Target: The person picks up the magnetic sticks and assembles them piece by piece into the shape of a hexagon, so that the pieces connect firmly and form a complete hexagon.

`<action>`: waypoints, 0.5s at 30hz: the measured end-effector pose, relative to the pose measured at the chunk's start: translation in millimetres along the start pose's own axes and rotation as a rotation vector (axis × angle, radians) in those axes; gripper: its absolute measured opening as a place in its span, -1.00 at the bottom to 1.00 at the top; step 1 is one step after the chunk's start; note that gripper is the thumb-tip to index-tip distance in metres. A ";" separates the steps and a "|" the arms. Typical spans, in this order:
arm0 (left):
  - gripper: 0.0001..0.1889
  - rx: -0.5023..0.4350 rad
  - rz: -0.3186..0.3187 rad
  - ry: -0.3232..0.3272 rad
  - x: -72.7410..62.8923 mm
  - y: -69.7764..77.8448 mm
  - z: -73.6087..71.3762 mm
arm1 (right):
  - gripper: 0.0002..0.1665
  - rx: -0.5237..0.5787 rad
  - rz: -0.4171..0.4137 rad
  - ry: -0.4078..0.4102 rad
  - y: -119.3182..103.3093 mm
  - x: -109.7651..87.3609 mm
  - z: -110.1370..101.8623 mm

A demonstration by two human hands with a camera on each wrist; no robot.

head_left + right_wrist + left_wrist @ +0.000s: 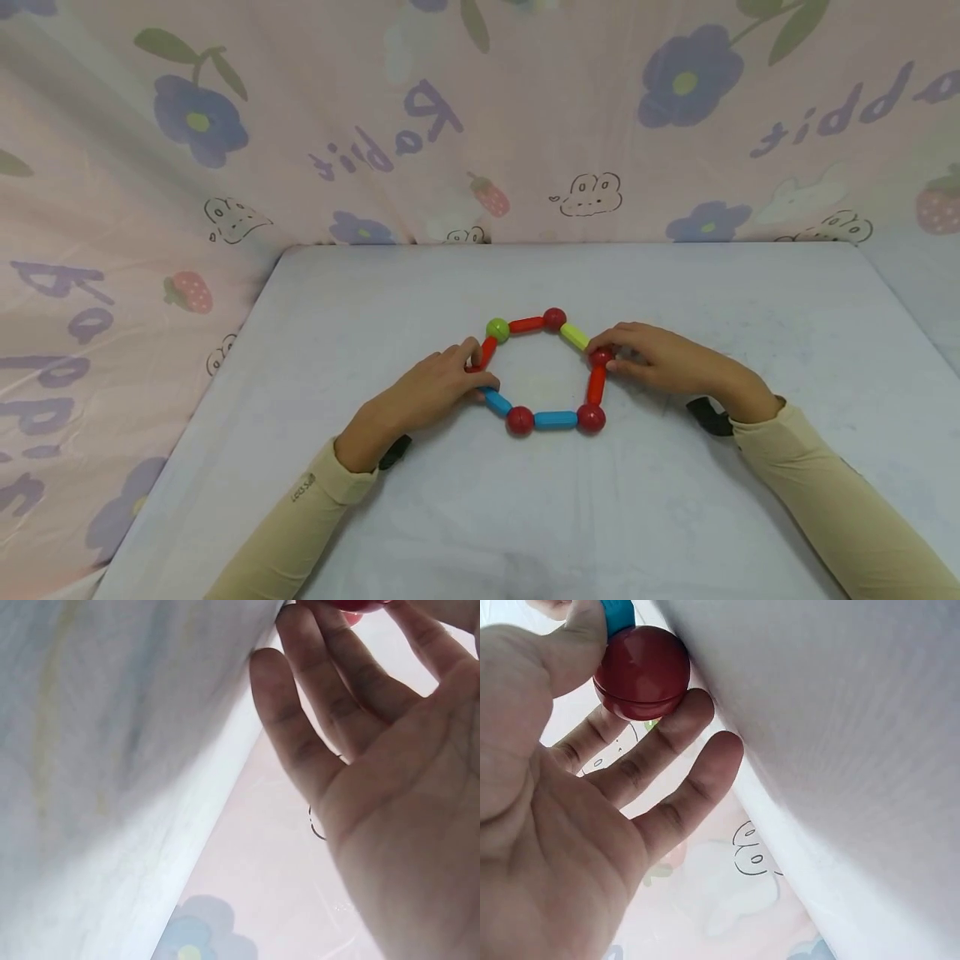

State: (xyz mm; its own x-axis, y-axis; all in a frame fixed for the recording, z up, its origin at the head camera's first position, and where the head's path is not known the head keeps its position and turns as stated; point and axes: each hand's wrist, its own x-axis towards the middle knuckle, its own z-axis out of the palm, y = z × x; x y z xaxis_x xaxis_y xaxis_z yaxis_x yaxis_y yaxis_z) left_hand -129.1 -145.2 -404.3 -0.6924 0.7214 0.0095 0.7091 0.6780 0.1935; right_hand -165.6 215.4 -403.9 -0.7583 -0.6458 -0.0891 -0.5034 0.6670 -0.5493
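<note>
On the white table lies a closed ring of balls and short rods. A green ball (498, 330) and a red ball (555, 319) form its far side, joined by a red rod (527, 324). At the left corner my left hand (427, 390) grips a red ball (643, 673), mostly covered in the head view; a blue rod (497, 402) joins it. Opposite, my right hand (663, 358) pinches another red ball (602, 359), between a yellow rod (574, 337) and a red rod. Nearest me, a blue rod (556, 420) links two red balls.
The white tabletop (360, 308) extends around the ring. A patterned cloth (525, 125) with flowers, strawberries and lettering hangs behind the table's far edge and along the left side. Dark straps circle both wrists below beige sleeves (300, 508).
</note>
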 end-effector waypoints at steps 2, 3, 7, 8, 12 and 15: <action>-0.77 -0.023 -0.001 0.002 -0.4 -1.1 -0.9 | -0.61 -0.003 -0.001 -0.003 0.2 -0.3 -0.5; -0.77 -0.031 -0.004 0.002 -0.6 -1.9 -1.2 | -0.61 -0.005 -0.002 -0.005 0.4 -0.3 -0.9; -0.77 -0.055 -0.011 0.001 -1.2 -6.3 -2.9 | -0.60 -0.014 -0.012 -0.012 2.4 -1.6 -3.5; -0.77 -0.056 -0.013 0.000 -1.4 -7.7 -3.2 | -0.60 -0.014 -0.013 -0.013 3.0 -2.1 -4.2; -0.77 -0.056 -0.014 -0.005 -1.8 -13.9 -2.5 | -0.59 -0.004 -0.015 -0.033 5.6 -4.5 -6.9; -0.77 -0.069 -0.018 0.000 -2.1 -17.7 -1.5 | -0.59 0.007 -0.024 -0.045 6.0 -5.2 -8.1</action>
State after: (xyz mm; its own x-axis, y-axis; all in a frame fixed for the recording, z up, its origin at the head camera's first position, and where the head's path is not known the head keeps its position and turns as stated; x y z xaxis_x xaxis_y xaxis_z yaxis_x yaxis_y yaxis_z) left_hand -140.5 -159.0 -406.2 -0.7048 0.7094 0.0056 0.6858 0.6794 0.2611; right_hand -168.0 225.7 -400.0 -0.7269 -0.6775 -0.1128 -0.5183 0.6488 -0.5572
